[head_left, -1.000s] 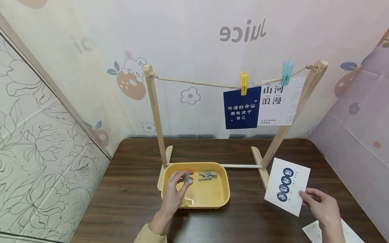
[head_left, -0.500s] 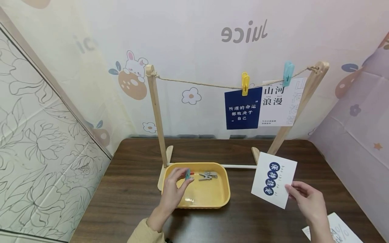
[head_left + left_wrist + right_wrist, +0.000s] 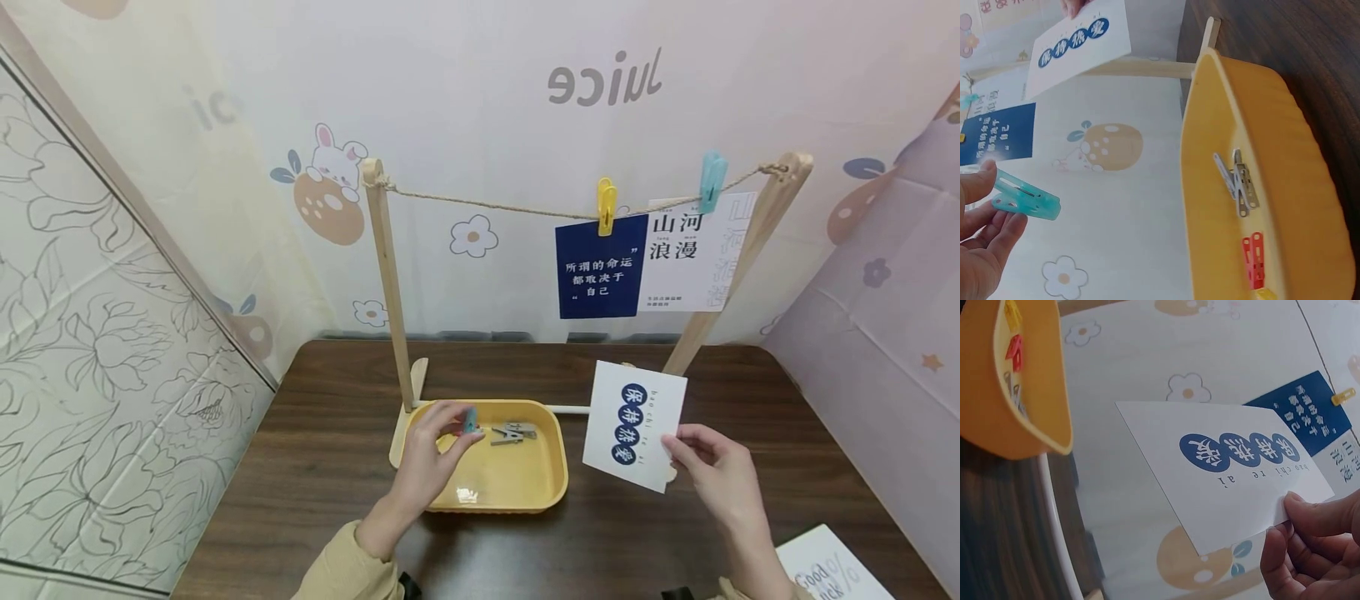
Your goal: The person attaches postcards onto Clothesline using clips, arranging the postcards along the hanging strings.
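Note:
My left hand (image 3: 431,458) pinches a teal clothespin (image 3: 1029,197) by its handle ends, above the yellow tray (image 3: 558,467). Between thumb and fingers of my right hand (image 3: 716,471) is the edge of a white card (image 3: 611,425) with blue circles and lettering, held tilted to the right of the tray. On the twine line (image 3: 480,202) hang a navy card (image 3: 600,283) under a yellow clothespin (image 3: 607,207) and a white lettered card (image 3: 675,275) under a light blue clothespin (image 3: 712,179). Grey clothespins (image 3: 513,432) and a red one (image 3: 1254,259) lie in the tray.
Two wooden posts, left (image 3: 390,283) and right (image 3: 772,208), carry the line, joined low down by a white rod (image 3: 570,409). Another white card (image 3: 828,567) lies on the dark wooden table (image 3: 300,467) at the lower right. A printed curtain (image 3: 480,100) stands behind.
My right hand has carried the white card leftward and slightly up, toward the tray. The left hand, with the teal clothespin, has risen slightly.

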A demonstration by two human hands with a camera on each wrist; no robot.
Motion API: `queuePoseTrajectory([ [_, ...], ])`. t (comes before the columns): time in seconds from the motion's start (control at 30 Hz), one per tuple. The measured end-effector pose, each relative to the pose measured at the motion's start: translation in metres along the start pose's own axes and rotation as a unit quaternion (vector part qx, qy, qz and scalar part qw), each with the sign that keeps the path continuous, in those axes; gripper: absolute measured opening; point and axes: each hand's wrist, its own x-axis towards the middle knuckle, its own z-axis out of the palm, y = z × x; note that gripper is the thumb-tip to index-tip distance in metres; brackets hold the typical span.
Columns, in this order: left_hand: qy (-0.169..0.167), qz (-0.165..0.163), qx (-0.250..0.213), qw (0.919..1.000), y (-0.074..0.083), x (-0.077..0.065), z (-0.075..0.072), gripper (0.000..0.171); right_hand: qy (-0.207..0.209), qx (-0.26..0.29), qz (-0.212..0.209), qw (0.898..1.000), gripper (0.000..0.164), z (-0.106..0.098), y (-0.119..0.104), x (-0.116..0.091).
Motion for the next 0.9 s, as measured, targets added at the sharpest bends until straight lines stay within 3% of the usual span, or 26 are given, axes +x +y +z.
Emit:
queuePoseTrajectory([
  [0.1,-0.010,-0.007,-0.003,0.9999,0.003,0.004,-0.001,0.026,-0.023,0.038,-0.032,0.998,0.020,0.005,0.012,0.008],
  [0.3,-0.032,-0.017,-0.012,0.9993,0.013,0.013,-0.004,0.028,-0.061,0.027,-0.058,0.996,0.028,0.015,-0.019,0.010],
  [0.47,-0.047,0.000,-0.015,0.9988,0.021,0.023,-0.007,0.028,-0.082,0.071,-0.093,0.990,0.022,0.026,-0.021,0.021],
  [0.57,-0.055,0.010,-0.017,0.9983,0.024,0.028,-0.008,0.028,-0.080,0.065,-0.119,0.988,0.018,0.032,-0.043,0.018],
  [0.63,-0.059,0.021,-0.017,0.9979,0.022,0.031,-0.008,0.028,-0.081,0.012,-0.111,0.990,0.021,0.033,-0.077,0.009],
  [0.7,-0.063,0.033,-0.017,0.9973,0.017,0.033,-0.007,0.029,-0.077,-0.008,-0.113,0.991,0.018,0.037,-0.093,0.006],
  [0.9,-0.073,0.064,0.003,0.9953,0.010,0.045,-0.007,0.030,-0.083,-0.018,-0.116,0.990,0.011,0.047,-0.113,0.012],
])
